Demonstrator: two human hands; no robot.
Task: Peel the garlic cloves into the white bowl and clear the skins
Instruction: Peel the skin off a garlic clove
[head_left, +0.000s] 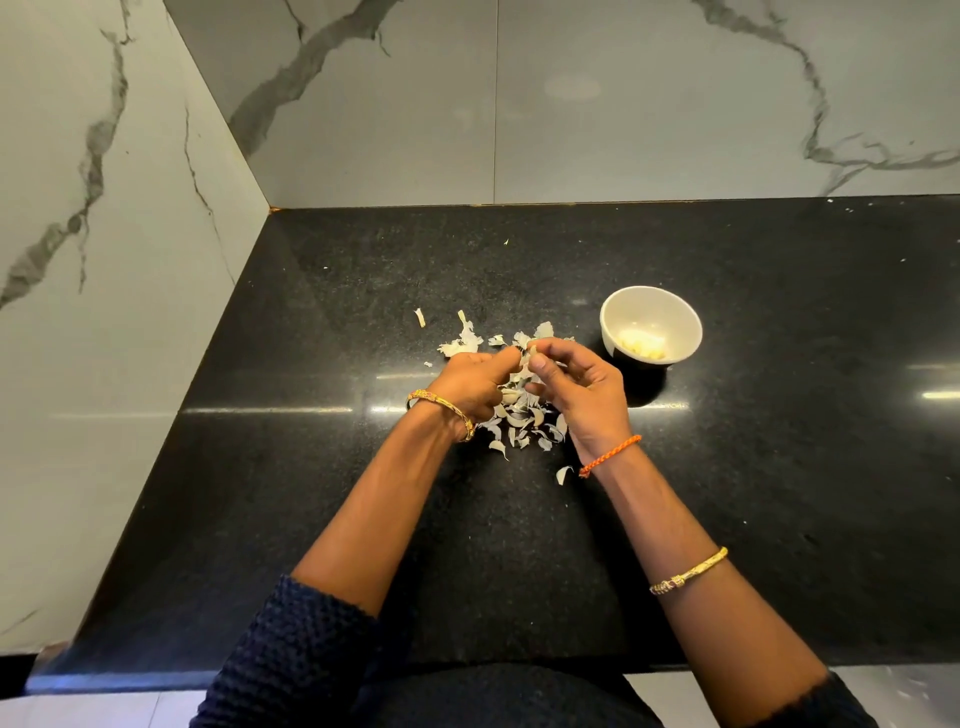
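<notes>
What the two hands pinch between them is hard to make out: a small pale garlic clove (531, 358), mostly covered by fingertips. The left hand (475, 387) curls its fingers around it from one side, and the right hand (576, 387) nips it with thumb and forefinger, the other fingers loosely bent. Beneath the hands, dry papery skins (519, 421) lie in a curled, flaky heap, partly hidden by the wrists. Just right of the hands stands the round, glossy white bowl (651, 326) with a few yellowish peeled cloves (641, 345) inside. The table (779, 467) is speckled black polished stone, set in a corner of white grey-veined marble walls (571, 104).
</notes>
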